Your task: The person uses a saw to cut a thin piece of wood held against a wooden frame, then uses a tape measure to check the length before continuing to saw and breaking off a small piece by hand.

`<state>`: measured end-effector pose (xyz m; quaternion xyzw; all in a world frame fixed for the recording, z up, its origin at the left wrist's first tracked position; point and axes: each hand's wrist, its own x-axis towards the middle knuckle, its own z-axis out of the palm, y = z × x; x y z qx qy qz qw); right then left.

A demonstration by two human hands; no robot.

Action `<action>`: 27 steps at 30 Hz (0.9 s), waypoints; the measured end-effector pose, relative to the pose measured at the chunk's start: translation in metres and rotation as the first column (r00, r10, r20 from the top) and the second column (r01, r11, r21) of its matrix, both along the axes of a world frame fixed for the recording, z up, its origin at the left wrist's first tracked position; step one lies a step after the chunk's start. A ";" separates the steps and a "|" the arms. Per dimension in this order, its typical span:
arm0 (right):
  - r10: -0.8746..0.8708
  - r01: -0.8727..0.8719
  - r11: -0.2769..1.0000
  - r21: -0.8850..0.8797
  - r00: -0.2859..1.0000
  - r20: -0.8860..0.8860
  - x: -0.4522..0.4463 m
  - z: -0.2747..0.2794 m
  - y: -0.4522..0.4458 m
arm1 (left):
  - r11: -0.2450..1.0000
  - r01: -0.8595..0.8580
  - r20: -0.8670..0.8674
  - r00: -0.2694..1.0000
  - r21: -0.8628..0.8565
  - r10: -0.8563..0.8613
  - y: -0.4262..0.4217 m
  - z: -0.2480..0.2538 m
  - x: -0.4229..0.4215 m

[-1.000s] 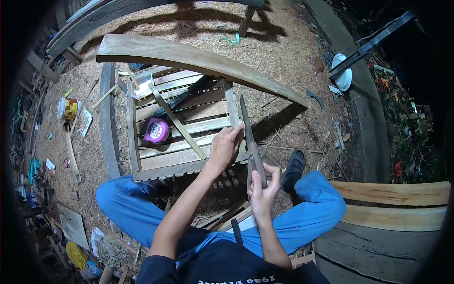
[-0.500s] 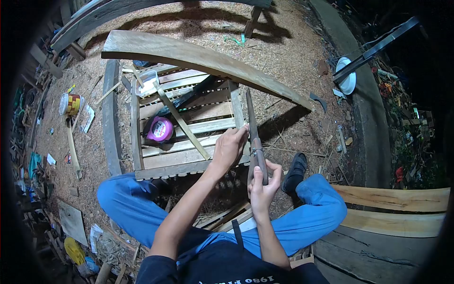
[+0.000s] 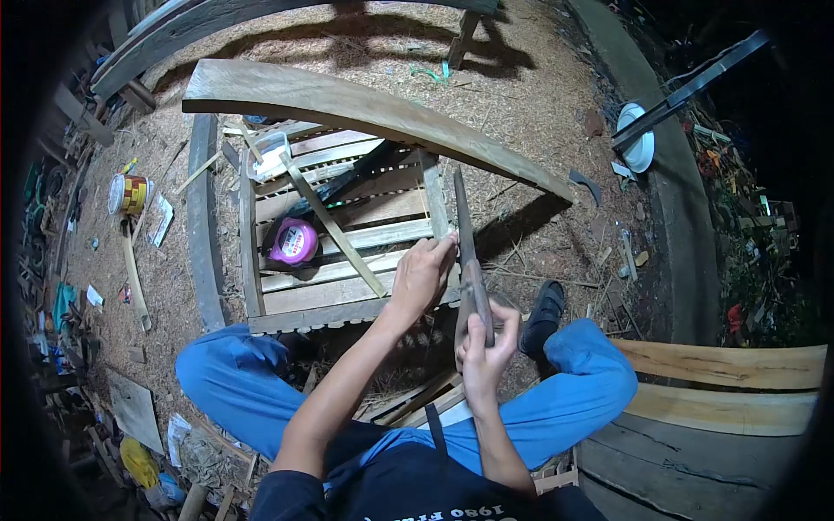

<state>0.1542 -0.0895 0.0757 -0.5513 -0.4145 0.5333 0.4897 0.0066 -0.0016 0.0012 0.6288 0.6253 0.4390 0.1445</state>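
Note:
My right hand (image 3: 488,349) is wrapped round the handle of a long dark blade tool (image 3: 469,247), whose tip points away from me. My left hand (image 3: 426,271) is closed at the right edge of the slatted wooden frame (image 3: 337,314), close to the blade. A small pale bit shows at its fingertips, too small to name. On the slats lie a pink tape measure (image 3: 295,241), a thin wooden strip (image 3: 334,227) and a clear plastic tub (image 3: 267,158). A thick curved plank (image 3: 347,97) rests across the frame's far end.
A bench (image 3: 287,16) stands beyond the plank. At the left are a yellow and red tin (image 3: 130,194) and scraps on the ground. A white dish (image 3: 637,139) sits at the upper right. Planks (image 3: 721,365) lie at the lower right, beside my knee.
The view has shifted slightly, moving the scene a little to the right and down. Both hands keep their holds; the blade tool has tilted slightly.

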 end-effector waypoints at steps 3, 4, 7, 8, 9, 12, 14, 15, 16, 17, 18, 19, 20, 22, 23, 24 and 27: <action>0.004 -0.004 1.000 -0.024 1.000 -0.013 -0.008 0.002 0.013 | 1.000 0.003 -0.007 1.000 -0.018 -0.003 -0.007 -0.004 0.003; 0.010 -0.010 1.000 -0.017 1.000 -0.018 -0.007 0.001 0.008 | 1.000 -0.012 -0.013 1.000 -0.005 0.012 -0.004 -0.004 0.000; 0.005 -0.005 1.000 0.008 1.000 -0.007 0.000 -0.007 -0.008 | 0.999 -0.006 -0.012 1.000 -0.033 0.005 0.000 -0.001 -0.001; -0.005 0.005 1.000 0.004 1.000 -0.003 0.001 -0.015 0.000 | 0.999 0.006 -0.017 1.000 -0.041 -0.007 -0.003 0.000 0.001; -0.001 -0.003 0.999 0.050 0.997 0.073 -0.001 -0.022 0.013 | 1.000 0.004 0.025 1.000 -0.018 -0.003 -0.005 0.002 0.002; 0.025 -0.029 0.997 0.065 0.998 0.061 -0.001 -0.008 0.005 | 0.998 -0.010 -0.018 1.000 -0.067 0.009 -0.006 0.005 0.001; 0.031 -0.031 0.999 -0.027 1.000 0.004 0.007 0.002 -0.010 | 0.997 -0.017 -0.013 1.000 -0.072 0.017 -0.005 0.006 0.001; 0.016 -0.016 1.000 -0.016 1.000 -0.003 0.005 0.001 -0.008 | 0.996 -0.011 -0.008 1.000 -0.087 0.010 -0.005 0.005 0.003; 0.007 -0.007 1.000 -0.023 1.000 0.000 0.005 -0.003 -0.002 | 0.996 -0.002 -0.004 1.000 -0.093 0.001 -0.005 0.003 0.005; 0.017 -0.017 1.000 -0.011 1.000 0.012 0.002 -0.007 0.010 | 0.999 -0.009 0.014 1.000 -0.049 0.009 -0.004 0.003 0.005; 0.032 -0.032 0.999 0.005 0.999 0.018 0.000 -0.008 0.015 | 1.000 -0.022 0.028 0.999 -0.001 0.022 -0.006 0.004 0.003; 0.033 -0.033 0.999 -0.012 0.999 -0.027 0.002 -0.008 0.009 | 1.000 -0.008 0.030 0.999 -0.004 0.009 -0.005 0.007 0.002; 0.038 -0.038 0.999 -0.010 0.999 -0.033 0.002 -0.005 0.001 | 1.000 -0.013 0.025 1.000 -0.002 0.013 -0.006 0.008 0.000; 0.031 -0.031 0.999 -0.024 0.999 -0.010 0.007 0.002 -0.011 | 0.999 -0.001 0.008 1.000 -0.038 0.002 -0.005 0.008 0.002; 0.025 -0.026 0.999 -0.024 1.000 -0.004 0.007 0.001 -0.006 | 1.000 0.002 0.028 1.000 -0.004 -0.002 -0.004 0.010 0.002; 0.032 -0.032 0.999 -0.008 0.999 0.009 0.007 -0.002 0.002 | 1.000 -0.002 0.046 0.999 -0.006 0.003 -0.005 0.009 0.002; 0.044 -0.044 0.999 0.012 0.999 0.012 0.004 0.000 0.003 | 0.999 -0.031 0.066 0.997 -0.015 0.032 -0.008 0.007 0.003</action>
